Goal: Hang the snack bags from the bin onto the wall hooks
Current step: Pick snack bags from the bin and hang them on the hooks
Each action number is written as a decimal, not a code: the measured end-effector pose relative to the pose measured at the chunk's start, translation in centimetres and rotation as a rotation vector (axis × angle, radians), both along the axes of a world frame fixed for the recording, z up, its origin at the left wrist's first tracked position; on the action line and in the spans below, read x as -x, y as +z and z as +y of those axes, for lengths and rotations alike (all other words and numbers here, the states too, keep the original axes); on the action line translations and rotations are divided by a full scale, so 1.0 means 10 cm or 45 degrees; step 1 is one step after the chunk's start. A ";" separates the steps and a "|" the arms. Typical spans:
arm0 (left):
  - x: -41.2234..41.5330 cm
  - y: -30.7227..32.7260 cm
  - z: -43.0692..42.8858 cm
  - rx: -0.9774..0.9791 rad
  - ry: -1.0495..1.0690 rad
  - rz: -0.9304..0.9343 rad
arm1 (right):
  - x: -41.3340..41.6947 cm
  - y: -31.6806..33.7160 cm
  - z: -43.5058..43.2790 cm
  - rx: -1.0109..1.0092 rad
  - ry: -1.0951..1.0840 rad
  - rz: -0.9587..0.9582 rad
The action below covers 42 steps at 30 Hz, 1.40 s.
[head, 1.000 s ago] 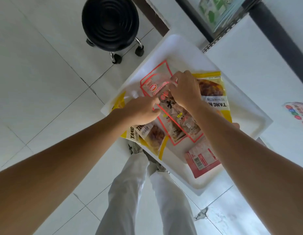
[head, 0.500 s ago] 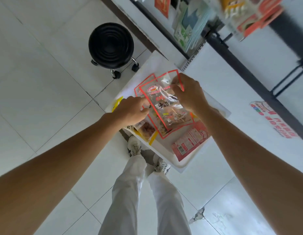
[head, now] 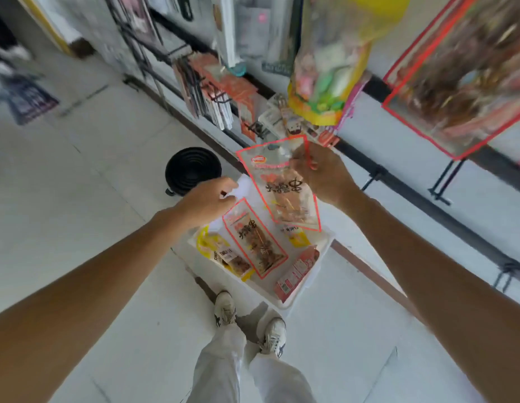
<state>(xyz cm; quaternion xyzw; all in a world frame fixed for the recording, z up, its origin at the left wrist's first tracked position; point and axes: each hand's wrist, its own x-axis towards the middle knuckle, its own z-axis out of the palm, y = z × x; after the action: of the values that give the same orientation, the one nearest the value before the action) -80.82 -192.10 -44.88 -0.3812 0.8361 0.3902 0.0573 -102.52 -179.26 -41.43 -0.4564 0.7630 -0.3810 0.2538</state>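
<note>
Bag (head: pixel 285 189) now above bin (head: pixel 308 288), right hand (head: pixel 322 175) pinching; left hand (head: pixel 206 202) loose; hung bags (head: pixel 468 71) blurred.

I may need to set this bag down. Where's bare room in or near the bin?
Bare: the bin's far corner beside the left hand, and floor tiles between stool and shoes. Crowded: the bin's middle, with yellow bag, red-edged bag, pink bag; the held bag hangs above.

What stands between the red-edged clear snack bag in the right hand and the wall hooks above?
No barrier shows. The right hand holds the red-edged clear snack bag in open air over the white bin. A hung yellow bag and a large red-edged bag crowd the wall above; free hooks cannot be made out.
</note>
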 end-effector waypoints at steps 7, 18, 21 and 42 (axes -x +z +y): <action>0.21 1.50 0.08 -0.173 0.187 0.536 | 0.06 1.40 0.08 0.266 0.069 0.018; 0.13 3.25 0.29 -0.077 0.123 1.131 | -0.33 3.06 0.40 0.525 0.187 -0.048; 0.04 3.49 0.29 -0.053 0.038 1.176 | -0.46 3.43 0.51 0.613 0.074 -0.004; 0.26 4.05 1.18 -0.196 -0.532 1.302 | -1.03 4.17 1.80 0.391 -0.409 0.885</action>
<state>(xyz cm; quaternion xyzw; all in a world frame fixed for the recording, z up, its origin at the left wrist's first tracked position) -83.38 -180.31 -4.37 0.0360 0.7844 0.5657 -0.2519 -92.22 -161.24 0.23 -0.4656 0.7990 -0.3484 -0.1528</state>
